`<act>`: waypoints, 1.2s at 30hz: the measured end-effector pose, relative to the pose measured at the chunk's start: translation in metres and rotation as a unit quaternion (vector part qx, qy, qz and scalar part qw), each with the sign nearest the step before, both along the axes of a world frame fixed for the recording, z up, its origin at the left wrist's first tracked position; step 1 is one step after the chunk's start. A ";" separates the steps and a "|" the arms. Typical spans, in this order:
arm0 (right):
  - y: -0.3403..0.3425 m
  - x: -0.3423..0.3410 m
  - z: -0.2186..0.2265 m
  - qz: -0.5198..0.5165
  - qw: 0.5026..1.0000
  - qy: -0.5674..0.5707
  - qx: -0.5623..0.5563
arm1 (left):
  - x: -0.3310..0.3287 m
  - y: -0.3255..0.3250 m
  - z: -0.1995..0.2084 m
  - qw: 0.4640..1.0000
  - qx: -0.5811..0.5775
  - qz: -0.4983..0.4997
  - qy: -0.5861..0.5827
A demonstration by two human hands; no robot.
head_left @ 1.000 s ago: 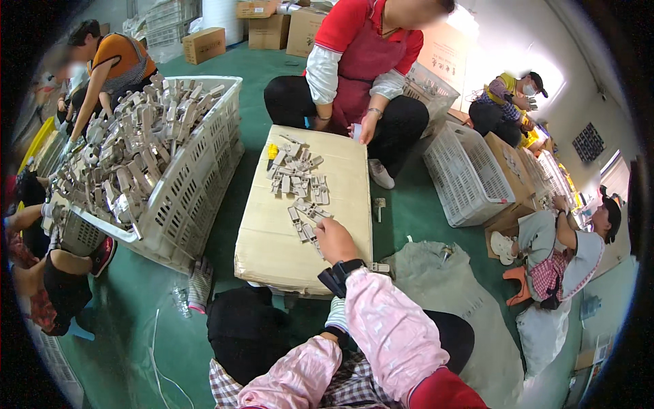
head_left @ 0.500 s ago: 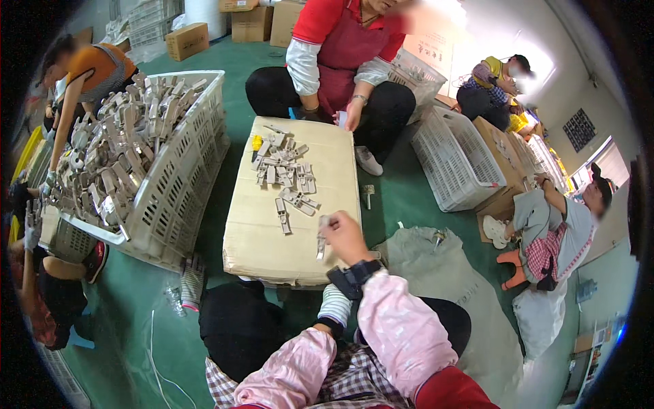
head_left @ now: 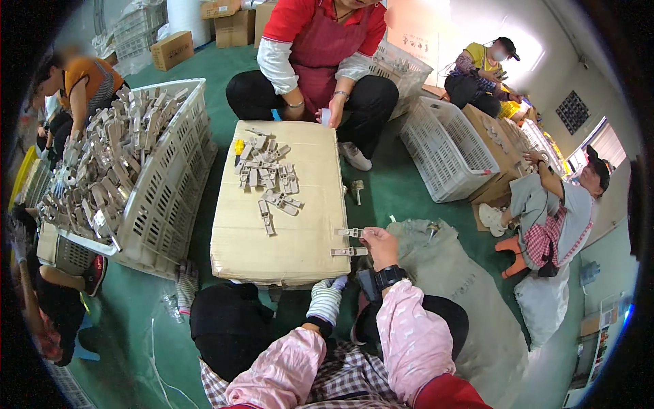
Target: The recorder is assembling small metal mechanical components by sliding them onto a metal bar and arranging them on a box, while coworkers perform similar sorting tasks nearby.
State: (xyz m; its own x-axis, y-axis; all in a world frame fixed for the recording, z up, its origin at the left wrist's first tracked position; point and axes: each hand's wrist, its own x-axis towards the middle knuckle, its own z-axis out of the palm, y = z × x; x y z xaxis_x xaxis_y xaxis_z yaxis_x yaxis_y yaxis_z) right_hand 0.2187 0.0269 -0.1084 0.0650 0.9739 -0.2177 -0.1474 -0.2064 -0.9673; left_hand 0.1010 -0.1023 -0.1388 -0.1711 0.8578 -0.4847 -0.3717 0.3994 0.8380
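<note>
Pulled back to the cardboard box (head_left: 286, 238) edge, right hand (head_left: 380, 247) pinches a grey part (head_left: 349, 232) beside the sack (head_left: 449, 273).

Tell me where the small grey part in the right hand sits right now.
Head view: the small grey part is pinched by the right hand over the right edge of the cardboard box, just above another grey part.

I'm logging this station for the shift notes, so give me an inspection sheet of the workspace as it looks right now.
Surface: flat tan cardboard box used as a table on green floor.
Job's things: small grey flat metal pieces piled mid-box; one grey strip at right hand, another beside it.
Clutter: white plastic crate of grey parts on the left.
Grip: right hand pinches the strip; left hand, striped glove, below box edge.
Cables: nothing seen.
Surroundings: seated co-workers, white crates, grey sack.
</note>
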 end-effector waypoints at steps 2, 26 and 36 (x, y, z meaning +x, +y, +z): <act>0.002 -0.004 -0.007 0.016 0.999 -0.030 0.025 | -0.001 -0.001 -0.005 1.000 -0.001 -0.002 0.015; 0.009 -0.009 -0.015 0.051 0.997 -0.058 -0.032 | -0.002 0.000 -0.015 1.000 -0.006 -0.013 0.025; 0.012 -0.009 -0.019 0.057 0.996 -0.064 -0.035 | 0.000 0.000 -0.017 0.999 0.008 0.012 0.030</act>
